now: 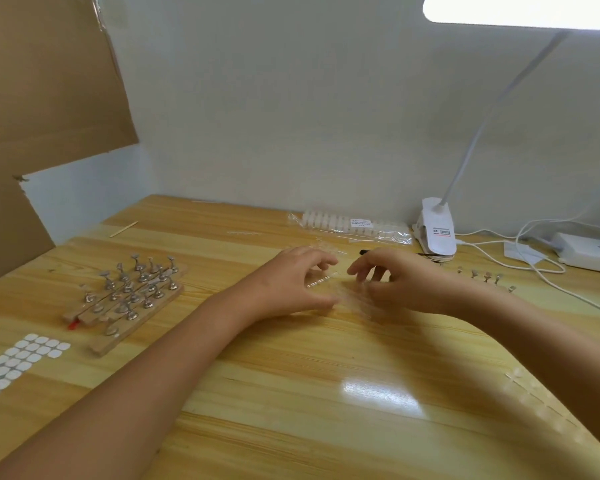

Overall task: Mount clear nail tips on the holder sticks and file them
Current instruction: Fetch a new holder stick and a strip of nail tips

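left hand (291,282) and right hand (392,282) close together over clear nail tips (323,280) on table (291,393), fingers curled, grip impossible to tell, holder sticks (132,289) well left

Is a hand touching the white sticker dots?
No, the left hand and the right hand are both at the middle of the table, well apart from the white sticker dots lying near its left edge.

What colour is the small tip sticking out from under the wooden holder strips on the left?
Red: the small tip beneath the wooden holder strips, head view.
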Demonstrator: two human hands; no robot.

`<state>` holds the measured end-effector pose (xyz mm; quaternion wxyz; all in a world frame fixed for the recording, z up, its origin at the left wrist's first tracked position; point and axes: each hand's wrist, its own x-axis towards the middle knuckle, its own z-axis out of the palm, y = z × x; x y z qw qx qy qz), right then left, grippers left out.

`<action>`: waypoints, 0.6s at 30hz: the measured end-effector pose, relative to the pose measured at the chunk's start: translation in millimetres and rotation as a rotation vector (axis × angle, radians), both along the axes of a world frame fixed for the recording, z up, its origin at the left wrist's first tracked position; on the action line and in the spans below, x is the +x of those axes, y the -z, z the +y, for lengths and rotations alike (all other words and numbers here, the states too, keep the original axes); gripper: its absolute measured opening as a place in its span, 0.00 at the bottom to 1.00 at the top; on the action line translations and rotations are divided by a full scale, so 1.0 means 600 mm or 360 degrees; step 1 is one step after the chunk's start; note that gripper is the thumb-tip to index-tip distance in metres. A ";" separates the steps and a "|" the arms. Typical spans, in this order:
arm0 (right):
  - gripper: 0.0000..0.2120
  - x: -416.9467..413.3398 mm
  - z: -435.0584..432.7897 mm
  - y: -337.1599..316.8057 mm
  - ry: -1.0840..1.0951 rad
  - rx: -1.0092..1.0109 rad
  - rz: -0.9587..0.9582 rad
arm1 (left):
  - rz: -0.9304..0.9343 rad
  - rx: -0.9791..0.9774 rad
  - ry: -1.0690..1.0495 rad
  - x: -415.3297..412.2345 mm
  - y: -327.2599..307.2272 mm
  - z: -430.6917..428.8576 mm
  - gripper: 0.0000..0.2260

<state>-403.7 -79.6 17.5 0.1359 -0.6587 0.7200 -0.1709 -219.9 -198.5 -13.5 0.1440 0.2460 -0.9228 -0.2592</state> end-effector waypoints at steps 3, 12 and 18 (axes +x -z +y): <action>0.16 -0.019 0.008 -0.006 -0.0075 0.0042 0.0252 | 0.0002 -0.0125 0.0098 0.001 0.005 0.003 0.20; 0.12 -0.020 0.011 -0.011 0.0008 0.0088 0.0190 | 0.0182 -0.0152 0.0208 -0.008 0.008 0.017 0.08; 0.13 0.000 -0.015 -0.003 0.0078 -0.0041 -0.0778 | 0.0195 -0.0137 0.0127 -0.006 0.007 0.018 0.30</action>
